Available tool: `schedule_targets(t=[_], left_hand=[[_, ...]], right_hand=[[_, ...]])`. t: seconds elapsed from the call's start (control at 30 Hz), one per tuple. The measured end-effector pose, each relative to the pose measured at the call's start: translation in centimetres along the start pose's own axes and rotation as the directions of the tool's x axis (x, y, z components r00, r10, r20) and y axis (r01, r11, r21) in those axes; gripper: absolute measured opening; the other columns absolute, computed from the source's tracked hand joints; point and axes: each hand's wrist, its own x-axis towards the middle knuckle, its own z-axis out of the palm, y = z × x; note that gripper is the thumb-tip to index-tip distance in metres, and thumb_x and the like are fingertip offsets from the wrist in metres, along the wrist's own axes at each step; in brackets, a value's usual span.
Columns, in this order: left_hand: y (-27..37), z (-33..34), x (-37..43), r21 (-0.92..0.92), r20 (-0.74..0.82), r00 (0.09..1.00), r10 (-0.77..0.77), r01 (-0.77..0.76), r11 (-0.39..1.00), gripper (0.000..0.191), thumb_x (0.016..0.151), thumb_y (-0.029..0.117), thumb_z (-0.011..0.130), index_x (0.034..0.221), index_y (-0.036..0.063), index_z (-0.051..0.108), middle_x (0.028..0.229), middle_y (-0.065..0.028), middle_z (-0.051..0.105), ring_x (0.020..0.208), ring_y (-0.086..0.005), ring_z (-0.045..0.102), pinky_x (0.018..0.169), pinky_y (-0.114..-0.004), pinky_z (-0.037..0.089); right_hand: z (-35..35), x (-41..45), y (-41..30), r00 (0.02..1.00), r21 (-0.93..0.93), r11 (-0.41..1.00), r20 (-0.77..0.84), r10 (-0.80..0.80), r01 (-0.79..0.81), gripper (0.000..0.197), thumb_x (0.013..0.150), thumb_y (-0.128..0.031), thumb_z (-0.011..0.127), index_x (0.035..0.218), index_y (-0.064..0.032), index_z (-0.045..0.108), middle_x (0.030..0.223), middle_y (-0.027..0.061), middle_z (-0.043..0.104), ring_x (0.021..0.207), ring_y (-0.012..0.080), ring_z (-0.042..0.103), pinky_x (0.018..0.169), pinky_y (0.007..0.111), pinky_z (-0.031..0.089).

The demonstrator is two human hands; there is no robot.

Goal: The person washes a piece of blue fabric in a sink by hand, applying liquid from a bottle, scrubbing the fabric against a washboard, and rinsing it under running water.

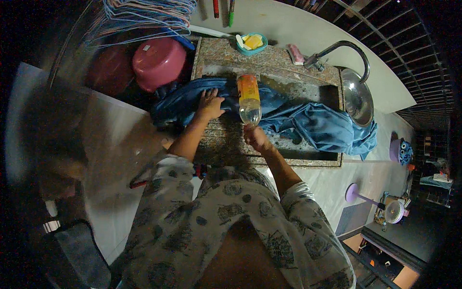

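Dark blue wet-looking fabric (317, 124) lies across a speckled stone laundry sink (223, 50) in front of me. My left hand (212, 104) rests on the cloth with its fingers spread. In my right hand (257, 138) is a clear plastic bottle (249, 99) with an orange and yellow label, gripped at its neck end. The bottle's base points away from me, above the cloth and the ridged washing slab. Part of the fabric hangs over the sink's right side. Grey-white suds or water show in the basin (288, 81).
Behind the sink are a teal soap dish (252, 43) with yellow bars, a pink brush (296, 55) and a curved metal faucet (346, 43). A steel bowl (357, 97) stands at the right end. On the left are pink basins (158, 63) and wire hangers (148, 18). A fan (393, 211) stands farther right.
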Motion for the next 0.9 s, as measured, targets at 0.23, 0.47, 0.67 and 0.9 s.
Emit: schedule_targets(t=[0.23, 0.47, 0.67, 0.9], left_hand=[[7.1, -3.9, -4.7, -0.873, 0.467, 0.884, -0.031, 0.455, -0.174, 0.077, 0.081, 0.062, 0.064, 0.136, 0.0104, 0.047, 0.115, -0.006, 0.059, 0.1, -0.0188, 0.059, 0.085, -0.037, 0.049], [7.5, 4.9, -3.0, -0.875, 0.361, 0.931, -0.042, 0.324, -0.359, 0.056, 0.082, 0.046, 0.072, 0.123, 0.0116, 0.058, 0.112, -0.0025, 0.062, 0.102, -0.0162, 0.06, 0.088, -0.035, 0.047], [6.1, 7.5, -3.2, -0.843, 0.429, 0.901, -0.059, 0.377, -0.383, 0.047, 0.082, 0.042, 0.073, 0.118, 0.0136, 0.06, 0.104, 0.0, 0.064, 0.097, -0.0151, 0.061, 0.083, -0.033, 0.049], [6.2, 6.7, -3.0, -0.847, 0.424, 0.906, -0.013, 0.391, -0.36, 0.057, 0.082, 0.056, 0.066, 0.122, 0.0157, 0.058, 0.111, -0.0024, 0.066, 0.103, -0.0176, 0.062, 0.091, -0.04, 0.046]], right_hand=[[4.5, -2.2, -5.8, 0.994, -0.071, 0.992, 0.007, 0.108, -0.107, 0.019, 0.092, -0.019, 0.055, 0.074, -0.0134, 0.051, 0.063, -0.0025, 0.046, 0.046, 0.0088, 0.037, 0.042, 0.026, 0.026], [1.6, -1.4, -0.9, 0.935, -0.296, 0.955, 0.34, 0.101, 0.004, 0.027, 0.094, -0.032, 0.059, 0.104, -0.0074, 0.063, 0.076, -0.0022, 0.059, 0.054, 0.0061, 0.045, 0.049, 0.023, 0.033], [2.8, -7.3, -3.4, 0.983, -0.51, 0.853, 0.183, -0.023, 0.115, 0.03, 0.098, -0.027, 0.051, 0.093, -0.0015, 0.066, 0.076, 0.0015, 0.063, 0.06, 0.0063, 0.053, 0.053, 0.024, 0.04], [2.6, -5.8, -2.8, 0.938, -0.672, 0.67, 0.115, -0.327, 0.316, 0.033, 0.1, -0.025, 0.048, 0.087, -0.0003, 0.066, 0.064, 0.003, 0.06, 0.055, 0.0072, 0.052, 0.052, 0.025, 0.042]])
